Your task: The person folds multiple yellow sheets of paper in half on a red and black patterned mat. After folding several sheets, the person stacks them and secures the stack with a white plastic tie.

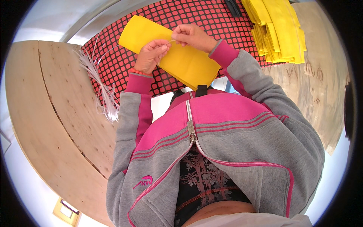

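A folded bundle of yellow fabric (185,68) lies slantwise on a red-and-black checked cover (109,49). Above it, my left hand (151,55) and my right hand (193,37) come close together, fingertips pinched. Between them runs a short piece of thin, pale strip (171,41), which both hands grip. It looks like the loose white strips (107,100) lying at the left of the cover. Whether the strip passes around the bundle cannot be made out. A red beaded bracelet (141,72) circles my left wrist.
Several more folded yellow bundles (278,30) are stacked at the far right. A small black folded item (233,7) lies beside them at the back. Wooden boards stand on the left (56,125) and right (321,75). A metal rail (90,19) runs behind at the left.
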Demonstrator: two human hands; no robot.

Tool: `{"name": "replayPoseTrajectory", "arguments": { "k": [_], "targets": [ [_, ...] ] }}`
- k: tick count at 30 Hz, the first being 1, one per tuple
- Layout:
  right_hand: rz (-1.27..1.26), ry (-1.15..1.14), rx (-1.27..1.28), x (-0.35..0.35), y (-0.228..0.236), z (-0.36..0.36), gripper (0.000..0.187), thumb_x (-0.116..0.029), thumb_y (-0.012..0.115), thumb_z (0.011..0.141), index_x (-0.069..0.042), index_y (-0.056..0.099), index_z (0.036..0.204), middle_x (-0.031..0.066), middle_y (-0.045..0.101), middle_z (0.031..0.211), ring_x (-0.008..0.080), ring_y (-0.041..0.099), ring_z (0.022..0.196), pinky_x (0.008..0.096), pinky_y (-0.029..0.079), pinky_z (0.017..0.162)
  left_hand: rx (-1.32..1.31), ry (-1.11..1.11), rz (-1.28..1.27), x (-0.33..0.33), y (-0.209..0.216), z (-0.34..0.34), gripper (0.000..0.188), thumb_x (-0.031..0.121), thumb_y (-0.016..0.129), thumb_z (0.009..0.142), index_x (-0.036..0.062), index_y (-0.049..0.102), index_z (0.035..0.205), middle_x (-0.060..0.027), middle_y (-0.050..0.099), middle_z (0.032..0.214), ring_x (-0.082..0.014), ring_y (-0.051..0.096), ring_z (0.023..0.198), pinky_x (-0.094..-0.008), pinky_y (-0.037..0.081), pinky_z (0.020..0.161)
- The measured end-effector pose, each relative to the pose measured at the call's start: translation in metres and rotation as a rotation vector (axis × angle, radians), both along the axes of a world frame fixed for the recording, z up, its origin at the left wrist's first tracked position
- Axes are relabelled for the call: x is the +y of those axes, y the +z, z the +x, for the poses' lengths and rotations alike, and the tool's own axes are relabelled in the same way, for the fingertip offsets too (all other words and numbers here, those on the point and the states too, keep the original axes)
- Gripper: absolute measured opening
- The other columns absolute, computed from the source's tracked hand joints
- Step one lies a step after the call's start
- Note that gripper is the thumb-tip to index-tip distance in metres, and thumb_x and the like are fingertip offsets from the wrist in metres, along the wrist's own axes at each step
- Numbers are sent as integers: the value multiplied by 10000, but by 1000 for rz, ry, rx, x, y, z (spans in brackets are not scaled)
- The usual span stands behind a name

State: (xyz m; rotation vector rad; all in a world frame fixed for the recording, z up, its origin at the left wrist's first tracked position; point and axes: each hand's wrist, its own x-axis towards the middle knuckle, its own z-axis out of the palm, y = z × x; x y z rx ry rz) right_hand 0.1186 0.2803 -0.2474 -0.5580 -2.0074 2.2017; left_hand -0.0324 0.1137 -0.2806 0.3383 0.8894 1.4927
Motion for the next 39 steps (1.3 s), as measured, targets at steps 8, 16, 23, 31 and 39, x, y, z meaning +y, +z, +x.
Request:
{"name": "replayPoseTrajectory", "arguments": {
  "k": [8,16,23,31,39],
  "targets": [
    [29,31,1,7,-4,-4,231,-161,528,913,-31,628,1075,21,624,791,95,594,705,241,473,645,-14,30,-10,-1,0,0,140,56,541,941,0,574,1065,-82,645,948,-96,615,792,-181,515,711],
    [750,170,-14,3,-8,-7,154,-173,607,823,-69,627,934,77,642,788,210,636,727,343,485,652,123,55,-69,-1,6,3,129,98,529,956,16,550,1053,-86,652,916,-94,609,727,-181,506,691],
    [732,4,18,4,-6,-4,164,-213,622,840,-56,610,884,91,636,766,231,632,713,346,481,633,70,334,-21,6,2,3,111,134,530,957,34,553,999,-95,664,855,-92,572,619,-192,459,551],
    [612,-44,94,1,-5,2,161,-194,646,844,-41,604,872,86,633,755,199,629,694,321,481,609,-4,482,-104,14,1,16,117,144,546,947,35,575,979,-76,659,831,-85,517,568,-194,426,539],
    [944,57,212,-10,7,-9,124,-164,634,851,-53,585,877,80,596,793,239,599,744,336,466,643,826,280,-173,32,-5,34,135,83,587,892,4,666,969,-22,652,777,-66,565,668,-211,450,606]
  ]
}}
